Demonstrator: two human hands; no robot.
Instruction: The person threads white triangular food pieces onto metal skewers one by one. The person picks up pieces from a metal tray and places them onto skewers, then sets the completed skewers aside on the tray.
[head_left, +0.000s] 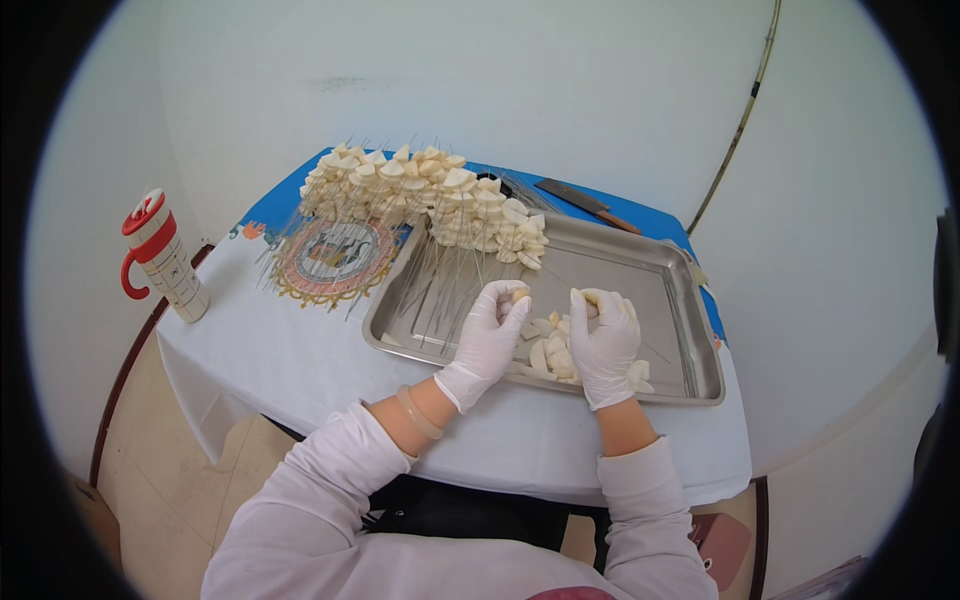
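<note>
My left hand (487, 334), in a thin white glove, pinches a small pale food piece (519, 295) between thumb and fingers above the steel tray (615, 262). Level with it on the right, my gloved right hand (606, 337) is closed on a thin metal skewer (556, 278), whose ends show on both sides of the hand. Loose pale cut wedges (555, 349) lie in the tray between and below my hands. Beyond my left hand, a heap of skewered wedges (420, 187) overlaps the tray's back left corner, with bare skewer ends fanning towards me.
A cleaver (574, 196) with a wooden handle lies behind the tray, beside more bare skewers (529, 191). At the table's left edge stands a tumbler (169, 262) with a red lid and handle. A white cloth (300, 360) covers the front.
</note>
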